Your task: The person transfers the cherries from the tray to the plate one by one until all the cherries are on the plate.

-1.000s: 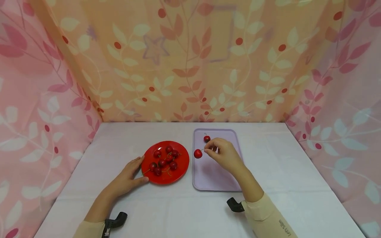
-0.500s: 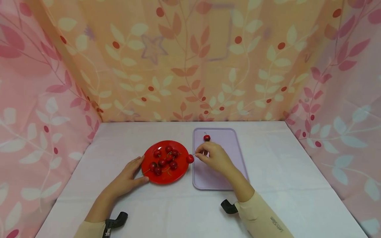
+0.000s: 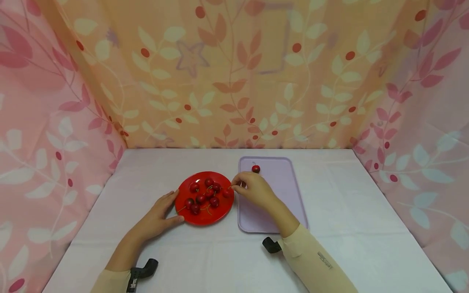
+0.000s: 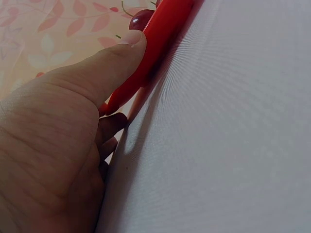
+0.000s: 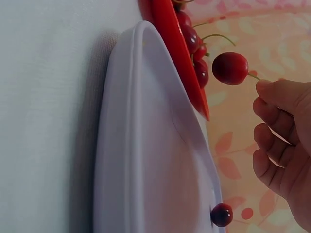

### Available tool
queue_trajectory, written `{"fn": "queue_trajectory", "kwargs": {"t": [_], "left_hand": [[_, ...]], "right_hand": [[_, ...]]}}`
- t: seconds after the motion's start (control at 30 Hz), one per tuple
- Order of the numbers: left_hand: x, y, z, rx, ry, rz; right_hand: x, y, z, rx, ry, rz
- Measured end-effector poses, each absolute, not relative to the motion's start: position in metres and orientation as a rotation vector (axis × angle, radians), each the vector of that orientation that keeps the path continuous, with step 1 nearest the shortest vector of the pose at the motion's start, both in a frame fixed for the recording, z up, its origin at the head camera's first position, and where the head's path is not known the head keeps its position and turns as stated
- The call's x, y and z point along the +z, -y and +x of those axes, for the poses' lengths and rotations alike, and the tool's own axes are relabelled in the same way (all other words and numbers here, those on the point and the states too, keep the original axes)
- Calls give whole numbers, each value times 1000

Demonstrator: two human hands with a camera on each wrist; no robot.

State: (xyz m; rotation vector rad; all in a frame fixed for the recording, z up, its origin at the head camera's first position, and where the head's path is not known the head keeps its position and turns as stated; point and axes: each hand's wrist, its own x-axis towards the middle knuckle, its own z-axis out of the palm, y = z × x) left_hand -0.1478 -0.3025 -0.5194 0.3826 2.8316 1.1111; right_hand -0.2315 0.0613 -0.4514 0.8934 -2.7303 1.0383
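Note:
My right hand point(image 3: 255, 189) pinches a red cherry point(image 5: 230, 68) by its green stem between thumb and forefinger. The cherry hangs over the right rim of a round red plate point(image 3: 203, 219), where several other cherries point(image 3: 200, 198) lie. Against the plate's left rim, my left hand point(image 3: 156, 215) holds it, thumb at the near edge. In the left wrist view, the thumb point(image 4: 114, 65) lies over the red rim and the other fingers reach low beside it. One cherry point(image 3: 255, 168) is on the lilac tray point(image 3: 283, 195), at its far end.
The tray stands just right of the plate on a white tablecloth point(image 3: 212, 260). Patterned cloth walls point(image 3: 234, 81) close off the back and both sides. Each wrist carries a black camera mount point(image 3: 272, 245).
My right hand has moved left with the cherry, from above the tray to over the plate's right rim. The left hand has stayed at the plate.

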Motion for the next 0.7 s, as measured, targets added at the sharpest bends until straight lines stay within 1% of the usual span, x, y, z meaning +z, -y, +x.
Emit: {"fn": "queue_trajectory", "kwargs": {"t": [0.37,0.7], "left_hand": [[-516,301,-148,1097,-2840,387],[-515,301,-148,1126,-2824,395]], "right_hand": [[-463,-46,-247,955,2843,938],[-471,-38,-249,943,2869,975]]}}
